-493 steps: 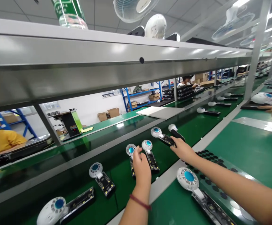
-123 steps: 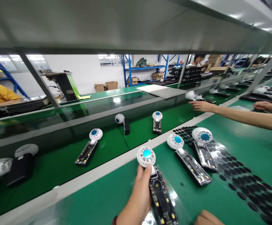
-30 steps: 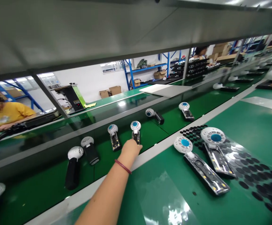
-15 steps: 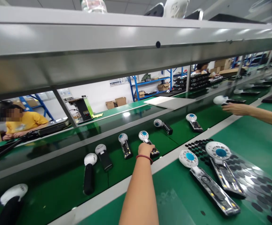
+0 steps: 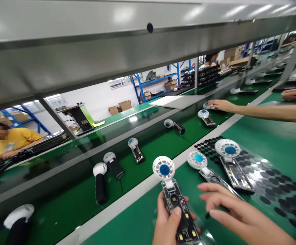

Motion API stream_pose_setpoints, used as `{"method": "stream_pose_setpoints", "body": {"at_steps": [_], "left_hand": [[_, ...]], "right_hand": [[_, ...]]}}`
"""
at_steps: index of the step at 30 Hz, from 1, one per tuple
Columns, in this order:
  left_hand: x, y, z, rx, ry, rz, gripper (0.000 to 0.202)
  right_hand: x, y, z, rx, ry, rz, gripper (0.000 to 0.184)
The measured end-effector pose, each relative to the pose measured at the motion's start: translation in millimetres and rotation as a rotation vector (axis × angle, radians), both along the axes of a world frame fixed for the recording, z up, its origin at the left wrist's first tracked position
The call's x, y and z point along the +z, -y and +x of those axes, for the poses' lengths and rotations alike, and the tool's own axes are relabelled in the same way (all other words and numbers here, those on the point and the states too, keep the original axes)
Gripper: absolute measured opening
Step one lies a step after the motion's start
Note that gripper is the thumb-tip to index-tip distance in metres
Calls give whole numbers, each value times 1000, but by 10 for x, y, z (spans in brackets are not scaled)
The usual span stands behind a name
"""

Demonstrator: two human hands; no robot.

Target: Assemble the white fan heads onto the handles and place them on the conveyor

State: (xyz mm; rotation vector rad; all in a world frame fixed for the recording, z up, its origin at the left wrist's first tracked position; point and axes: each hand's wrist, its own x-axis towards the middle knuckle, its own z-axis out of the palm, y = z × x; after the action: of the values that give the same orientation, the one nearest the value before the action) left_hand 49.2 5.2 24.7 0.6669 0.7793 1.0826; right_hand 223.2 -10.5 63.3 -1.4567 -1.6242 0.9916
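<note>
I've got my left hand (image 5: 168, 223) wrapped around the open-backed handheld fan (image 5: 173, 197) just above the green bench mat (image 5: 273, 149), right hand (image 5: 229, 207) hovering open-fingered beside it, two more fans (image 5: 224, 161) waiting near the black sticker sheet (image 5: 273, 190), others riding the conveyor belt (image 5: 148, 149).

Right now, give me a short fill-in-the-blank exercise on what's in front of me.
1. The left hand holds a handheld fan whose round head has a ____ centre.
2. Two more fans lie on a sheet of black ____.
3. The right hand holds ____.
4. A co-worker's hand reaches onto the ____ belt.

Missing: blue; dots; nothing; green
</note>
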Motion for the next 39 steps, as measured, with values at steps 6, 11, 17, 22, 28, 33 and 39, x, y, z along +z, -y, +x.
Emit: {"method": "stream_pose_setpoints", "body": {"at_steps": [6,11,17,22,28,33,39], "left_hand": [[-125,17,-24,17,-232,17,97],[28,40,27,61,-437,34,90],[192,60,80,26,-433,12,92],[143,56,75,71,-461,17,91],[140,59,64,0,-553,21,93],[87,64,58,50,-512,68,85],[-125,77,-27,48,-230,-46,87]], "right_hand": [[237,-200,-323,103,44,-108,19],[267,-253,-428,136,154,-75,18],[202,-241,-459,126,152,-43,20],[185,-253,-455,152,160,-19,21],[143,-244,-464,176,221,37,21],[95,-180,-478,194,356,213,22],[-1,-46,-374,184,544,477,28]]}}
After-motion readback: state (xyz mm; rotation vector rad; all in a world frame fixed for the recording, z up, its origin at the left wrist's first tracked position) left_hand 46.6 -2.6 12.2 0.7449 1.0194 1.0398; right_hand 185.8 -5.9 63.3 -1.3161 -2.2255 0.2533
